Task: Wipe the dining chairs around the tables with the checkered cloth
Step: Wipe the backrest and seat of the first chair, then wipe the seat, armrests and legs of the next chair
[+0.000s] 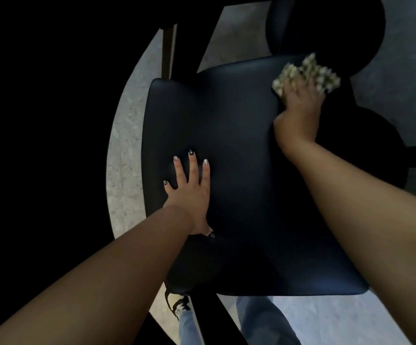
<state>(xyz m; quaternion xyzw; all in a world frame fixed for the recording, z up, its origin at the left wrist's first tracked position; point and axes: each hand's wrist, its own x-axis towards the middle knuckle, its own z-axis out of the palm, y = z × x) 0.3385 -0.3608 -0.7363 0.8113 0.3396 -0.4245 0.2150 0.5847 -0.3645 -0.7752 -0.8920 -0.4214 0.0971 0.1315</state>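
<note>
Your right hand [301,100] presses the checkered cloth [307,74] flat against the far right corner of the chair seat [239,170], fingers laid over the bunched fabric so that it fans out beyond your fingertips toward the far edge. Your left hand [189,188] lies spread, fingers straight, on the seat near its left edge, steadying the chair and holding nothing. The cloth looks soft, light and limp; it will likely fold and creep under a sweep, so keep your palm over its middle and let the loose edges trail. The seat appears smooth, padded and dark, probably slick, so the cloth should glide with little drag. The cloth's longer side runs roughly along the seat's far edge, left to right. The seat itself runs longer from near edge to far edge, and strokes along that line would cover it in fewer passes.
</note>
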